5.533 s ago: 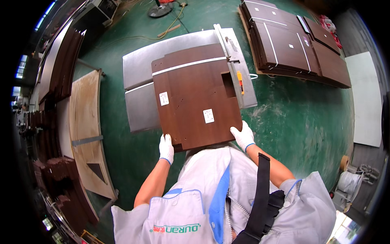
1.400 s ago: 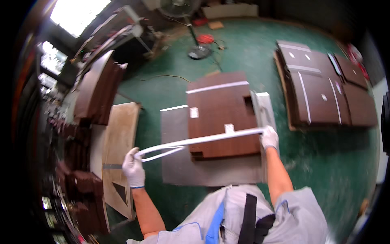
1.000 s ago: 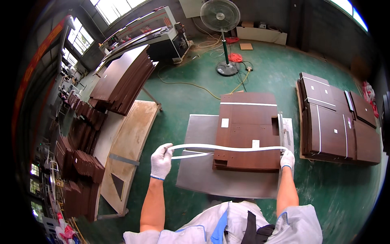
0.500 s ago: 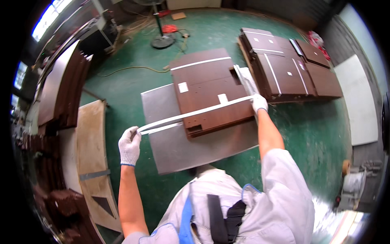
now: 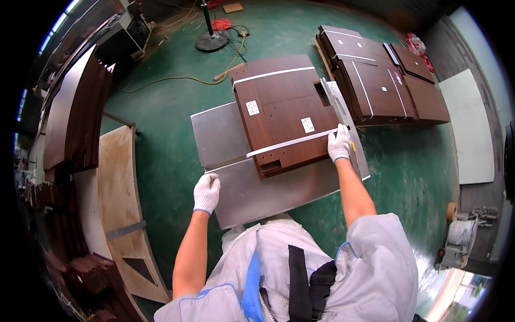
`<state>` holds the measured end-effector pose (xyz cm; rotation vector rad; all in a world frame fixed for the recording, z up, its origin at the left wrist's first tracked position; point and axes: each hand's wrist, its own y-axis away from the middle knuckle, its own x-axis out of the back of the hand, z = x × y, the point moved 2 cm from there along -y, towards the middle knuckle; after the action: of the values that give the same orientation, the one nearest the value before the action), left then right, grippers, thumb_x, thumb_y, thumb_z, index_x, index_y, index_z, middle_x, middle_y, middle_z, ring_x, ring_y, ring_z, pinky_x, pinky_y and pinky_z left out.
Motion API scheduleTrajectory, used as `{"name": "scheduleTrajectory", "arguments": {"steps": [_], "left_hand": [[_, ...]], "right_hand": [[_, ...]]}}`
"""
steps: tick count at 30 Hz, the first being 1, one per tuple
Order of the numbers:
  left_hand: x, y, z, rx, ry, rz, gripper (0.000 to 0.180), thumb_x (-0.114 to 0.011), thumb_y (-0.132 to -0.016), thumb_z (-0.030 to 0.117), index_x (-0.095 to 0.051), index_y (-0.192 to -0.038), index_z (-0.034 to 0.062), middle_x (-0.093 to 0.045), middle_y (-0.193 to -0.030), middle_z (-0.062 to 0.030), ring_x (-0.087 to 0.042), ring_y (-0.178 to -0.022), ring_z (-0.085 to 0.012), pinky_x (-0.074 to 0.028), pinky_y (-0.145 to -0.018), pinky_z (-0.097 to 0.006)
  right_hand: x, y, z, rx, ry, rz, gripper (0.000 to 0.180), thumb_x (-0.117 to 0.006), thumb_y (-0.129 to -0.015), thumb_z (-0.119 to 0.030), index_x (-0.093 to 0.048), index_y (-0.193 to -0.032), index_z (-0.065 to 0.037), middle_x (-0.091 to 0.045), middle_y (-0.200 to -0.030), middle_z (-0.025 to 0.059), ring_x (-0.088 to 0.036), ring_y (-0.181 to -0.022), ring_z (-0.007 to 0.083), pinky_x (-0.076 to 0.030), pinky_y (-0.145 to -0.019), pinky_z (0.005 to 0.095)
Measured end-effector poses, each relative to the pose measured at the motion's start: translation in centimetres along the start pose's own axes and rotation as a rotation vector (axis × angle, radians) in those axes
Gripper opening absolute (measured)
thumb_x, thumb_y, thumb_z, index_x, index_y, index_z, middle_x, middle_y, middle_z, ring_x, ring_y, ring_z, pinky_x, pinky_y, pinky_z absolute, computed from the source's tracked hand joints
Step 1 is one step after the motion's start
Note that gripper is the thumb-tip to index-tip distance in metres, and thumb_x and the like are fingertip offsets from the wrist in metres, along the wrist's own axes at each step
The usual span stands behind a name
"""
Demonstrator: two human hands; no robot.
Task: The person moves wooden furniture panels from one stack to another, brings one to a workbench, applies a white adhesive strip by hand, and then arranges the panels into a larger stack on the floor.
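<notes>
A: Nearest entries, and what is altered?

B: Left hand, white-gloved, one: fingers loosely curled at the left edge of the grey metal surface. Right hand, white-gloved, one: fingers bent over the right end of the near strap. Half a second ago that white strap was held up between both hands; now it lies across the stack of brown panels, with no length seen running to the left hand. Whether either hand pinches anything cannot be told; the fingers hide it.

A: Meaning for the work?

B: The near strap appears to be in position, roughly parallel to the far strap.

A: Counts, continuing outward?

B: Stack, one, resting on the surface. White straps across it, two. White labels on its top panel, two. Rectangular cutout at the right edge, one.

A: Beyond?

B: Strapped panel load, right, one; white straps visible, four. Round fan base, black, one. Red bag, one, farthest.
</notes>
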<state>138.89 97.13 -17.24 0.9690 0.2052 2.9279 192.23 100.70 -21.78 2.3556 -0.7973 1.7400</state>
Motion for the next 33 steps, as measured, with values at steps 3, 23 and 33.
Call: {"name": "scheduleTrajectory", "arguments": {"steps": [3, 23, 33], "left_hand": [[1.6, 4.1, -7.1, 0.139, 0.089, -0.028, 0.02, -0.068, -0.095, 0.014, -0.072, -0.108, 0.0001, -0.074, -0.093, -0.0144, -0.073, -0.083, -0.0226, -0.057, -0.079, -0.035], [28.4, 2.9, -45.8, 0.593, 0.061, -0.041, 0.027, -0.067, -0.092, 0.015, -0.072, -0.11, -0.0039, -0.075, -0.098, -0.0125, -0.068, -0.086, -0.0179, -0.056, -0.079, -0.034], [28.2, -31.1, -35.3, 0.402, 0.069, -0.322, 0.03, -0.067, -0.094, 0.019, -0.071, -0.115, -0.002, -0.072, -0.092, -0.0079, -0.067, -0.08, -0.0156, -0.055, -0.074, -0.031]], "right_hand": [[-1.6, 3.8, -3.7, 0.027, 0.045, 0.117, 0.065, -0.064, -0.095, -0.029, -0.046, -0.15, 0.001, -0.048, -0.154, 0.0286, -0.044, -0.144, 0.0445, -0.033, -0.121, 0.0542], [-7.8, 12.4, -28.4, -0.413, 0.46, -0.193, 0.103, -0.064, -0.095, -0.056, -0.019, -0.163, 0.007, -0.018, -0.171, 0.0295, -0.013, -0.16, 0.0452, -0.012, -0.129, 0.0546], [-12.4, 1.2, -39.4, -0.577, 0.502, -0.174, 0.12, -0.064, -0.087, -0.073, -0.017, -0.163, 0.009, -0.019, -0.17, 0.0313, -0.013, -0.158, 0.0492, -0.009, -0.128, 0.0582]]}}
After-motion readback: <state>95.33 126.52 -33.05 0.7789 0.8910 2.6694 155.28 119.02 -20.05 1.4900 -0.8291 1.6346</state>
